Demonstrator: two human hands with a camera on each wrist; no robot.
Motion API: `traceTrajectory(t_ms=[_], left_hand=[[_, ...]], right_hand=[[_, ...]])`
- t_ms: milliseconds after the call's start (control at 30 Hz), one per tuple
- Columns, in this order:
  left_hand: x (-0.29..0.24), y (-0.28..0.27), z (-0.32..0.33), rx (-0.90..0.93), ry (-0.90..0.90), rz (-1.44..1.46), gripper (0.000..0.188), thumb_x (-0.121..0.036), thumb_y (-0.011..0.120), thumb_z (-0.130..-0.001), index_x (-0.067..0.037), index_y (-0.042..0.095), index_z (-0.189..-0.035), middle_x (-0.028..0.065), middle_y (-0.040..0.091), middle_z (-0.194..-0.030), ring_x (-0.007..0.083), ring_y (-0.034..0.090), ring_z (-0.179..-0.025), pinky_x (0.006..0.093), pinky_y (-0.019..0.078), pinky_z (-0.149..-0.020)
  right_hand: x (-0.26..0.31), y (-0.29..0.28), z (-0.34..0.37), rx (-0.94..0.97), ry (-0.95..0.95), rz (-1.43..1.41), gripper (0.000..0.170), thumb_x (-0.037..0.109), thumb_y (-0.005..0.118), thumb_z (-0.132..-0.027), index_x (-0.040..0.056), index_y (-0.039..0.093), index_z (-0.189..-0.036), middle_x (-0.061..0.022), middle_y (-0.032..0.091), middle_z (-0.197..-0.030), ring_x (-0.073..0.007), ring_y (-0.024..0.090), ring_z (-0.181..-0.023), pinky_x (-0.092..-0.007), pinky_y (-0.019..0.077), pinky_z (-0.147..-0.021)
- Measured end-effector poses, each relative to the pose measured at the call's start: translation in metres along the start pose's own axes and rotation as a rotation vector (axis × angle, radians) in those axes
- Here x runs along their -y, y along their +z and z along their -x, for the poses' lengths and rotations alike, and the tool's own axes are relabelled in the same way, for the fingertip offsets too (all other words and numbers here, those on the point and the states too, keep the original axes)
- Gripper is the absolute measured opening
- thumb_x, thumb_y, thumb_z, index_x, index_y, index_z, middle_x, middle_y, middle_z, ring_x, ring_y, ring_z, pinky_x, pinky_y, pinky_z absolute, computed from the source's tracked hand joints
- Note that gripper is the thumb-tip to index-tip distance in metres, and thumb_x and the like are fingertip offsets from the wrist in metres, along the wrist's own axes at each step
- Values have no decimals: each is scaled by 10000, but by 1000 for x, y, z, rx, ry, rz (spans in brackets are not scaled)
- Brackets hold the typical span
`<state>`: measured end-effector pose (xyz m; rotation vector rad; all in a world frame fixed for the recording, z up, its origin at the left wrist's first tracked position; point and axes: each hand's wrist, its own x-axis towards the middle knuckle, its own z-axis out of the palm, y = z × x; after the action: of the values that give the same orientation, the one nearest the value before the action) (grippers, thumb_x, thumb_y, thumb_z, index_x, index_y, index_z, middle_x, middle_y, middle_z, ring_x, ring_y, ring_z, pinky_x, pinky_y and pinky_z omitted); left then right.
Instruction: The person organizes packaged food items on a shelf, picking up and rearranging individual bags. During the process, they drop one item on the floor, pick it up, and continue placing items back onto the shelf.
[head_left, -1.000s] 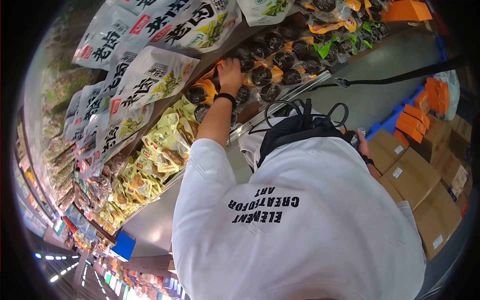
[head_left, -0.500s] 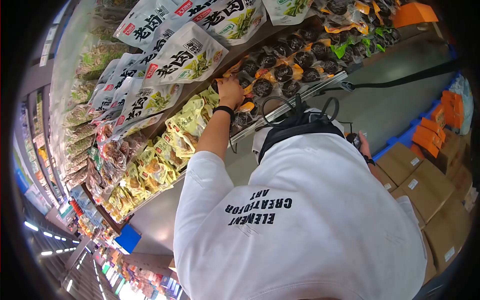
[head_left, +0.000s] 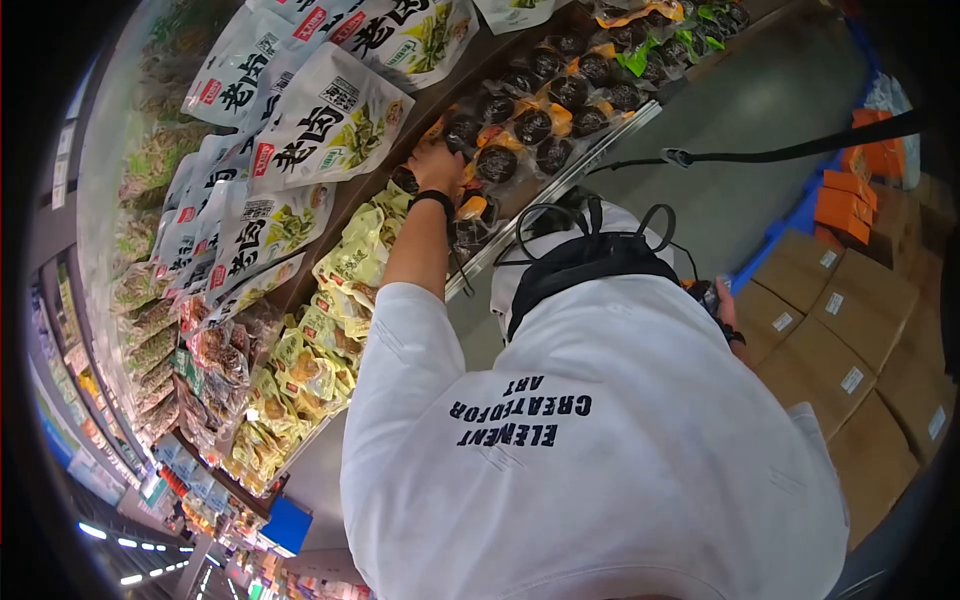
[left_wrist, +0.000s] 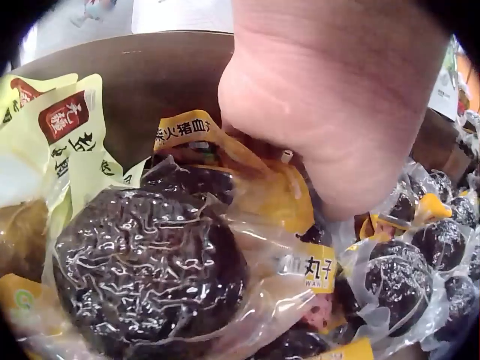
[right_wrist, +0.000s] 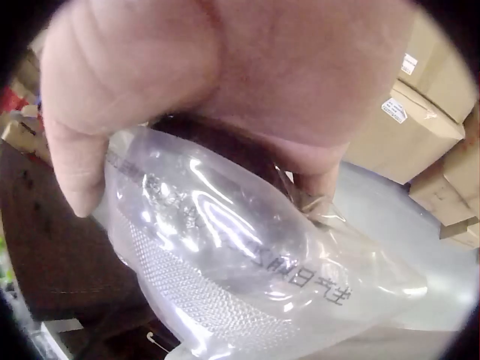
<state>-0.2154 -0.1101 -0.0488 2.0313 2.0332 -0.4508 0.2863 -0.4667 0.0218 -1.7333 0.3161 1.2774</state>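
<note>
My left hand [head_left: 436,168] reaches onto the shelf at the edge of the dark round vacuum packs [head_left: 497,163], beside the yellow pouches [head_left: 350,250]. In the left wrist view the heel of the left hand [left_wrist: 337,97] lies over orange-labelled wrapping [left_wrist: 277,199]; its fingers are hidden behind it, so I cannot tell whether they grip a pack. A large wrinkled dark pack [left_wrist: 150,270] lies close in front. Low at my right side, my right hand [head_left: 725,303] holds a clear vacuum pack [right_wrist: 225,240] with dark contents, thumb on one side and fingers on the other.
Grey-white printed pouches [head_left: 335,120] stand in rows behind the packs. A metal strip [head_left: 600,150] edges the shelf. To the right, cardboard boxes [head_left: 840,310] are stacked beside orange packets [head_left: 845,205]. A dark strap [head_left: 780,155] crosses above the grey floor.
My left hand has shifted along the shelf, away from the middle of the dark packs toward the yellow pouches. My right hand keeps its pack low at the side. The head view has swung slightly.
</note>
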Motion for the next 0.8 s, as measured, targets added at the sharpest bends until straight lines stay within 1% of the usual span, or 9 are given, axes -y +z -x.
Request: traceTrajectory(t_ms=[100, 167, 267, 400, 500, 533, 633, 700, 800], left_hand=[[11, -1, -8, 33, -23, 87, 554, -429, 641, -825, -112, 541, -1267, 153, 499, -1303, 345, 464, -1204, 489, 371, -985], [11, -5, -11, 85, -52, 127, 485, -401, 665, -811, -203, 582, -1246, 127, 503, -1293, 340, 465, -1203, 496, 382, -977], [15, 12, -9, -35, -80, 293, 461, -394, 667, -810, -203, 588, -1222, 99, 521, -1271, 337, 474, -1194, 499, 389, -968], [8, 9, -7, -73, -113, 200, 415, -391, 662, -822, -145, 618, -1155, 72, 563, -1209, 305, 497, -1167, 496, 391, -951], [8, 0, -2, -71, -143, 206, 326, -359, 644, -839, -141, 649, -1081, 54, 580, -1149, 282, 515, -1146, 493, 397, -942], [11, 0, -4, -70, -143, 200, 326, -359, 644, -839, -141, 649, -1081, 54, 580, -1149, 282, 515, -1146, 493, 397, -942], [13, -9, -5, 38, -61, 195, 236, -314, 632, -851, -154, 664, -1021, 59, 590, -1116, 284, 526, -1118, 483, 405, -920], [17, -3, -4, -82, 142, 146, 151, -239, 632, -838, -151, 668, -955, 72, 607, -1061, 292, 544, -1064, 477, 413, -876], [23, 2, 1, -168, 218, 309, 102, -172, 629, -817, -125, 664, -901, 81, 613, -1020, 298, 557, -1013, 470, 414, -838]], right_hand=[[-6, -16, 13, 33, 95, -37, 317, 360, 643, -865, 58, 663, -960, -100, 695, -851, -272, 669, -744, -403, 553, -741], [-4, -5, 31, 6, -23, -4, 300, 346, 646, -860, 57, 655, -939, -97, 694, -849, -266, 669, -735, -402, 556, -723], [-2, 5, 34, 29, -82, -32, 272, 323, 638, -865, 58, 650, -926, -95, 692, -850, -262, 672, -767, -392, 556, -750], [14, -1, -8, 152, -12, -117, 288, 329, 628, -875, 53, 644, -953, -101, 693, -921, -259, 671, -851, -400, 547, -809], [35, 31, -21, 67, -146, -158, 439, 387, 613, -893, 47, 562, -1165, -114, 642, -1131, -279, 628, -1011, -471, 496, -917], [44, 43, -19, 67, -141, -162, 439, 387, 613, -893, 47, 562, -1165, -114, 642, -1131, -279, 628, -1011, -471, 496, -917], [64, 77, -14, 103, -220, -216, 494, 422, 594, -903, 44, 525, -1213, -128, 607, -1193, -282, 580, -1106, -482, 460, -964], [71, 84, -16, 181, -162, -240, 490, 420, 595, -903, 43, 528, -1210, -126, 606, -1195, -283, 583, -1097, -475, 458, -966], [69, 89, -28, 242, -103, -248, 481, 413, 594, -903, 43, 534, -1204, -125, 606, -1192, -285, 588, -1080, -473, 458, -960]])
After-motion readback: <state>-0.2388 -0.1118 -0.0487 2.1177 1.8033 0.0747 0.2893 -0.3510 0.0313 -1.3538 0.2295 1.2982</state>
